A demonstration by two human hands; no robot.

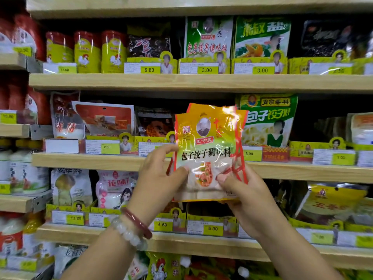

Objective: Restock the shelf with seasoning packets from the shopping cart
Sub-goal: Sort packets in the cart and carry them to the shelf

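Note:
I hold a small stack of orange-yellow seasoning packets (207, 142) upright in front of the middle shelf (113, 161). Red plastic strapping (239, 158) runs down the stack's right side. My left hand (159, 174) pinches the packets' lower left edge with the thumb on the front. My right hand (244, 193) grips the bottom right corner, its thumb on the front near the red strapping. A green packet of the same kind (207, 37) stands on the shelf above. The shopping cart is out of view.
Wooden shelves hold rows of seasoning packs behind yellow price tags. A green-and-yellow dumpling seasoning pack (268, 122) stands right behind the held stack. Red-and-yellow chicken powder cans (86, 51) sit upper left. Bottles (20, 172) fill the left unit.

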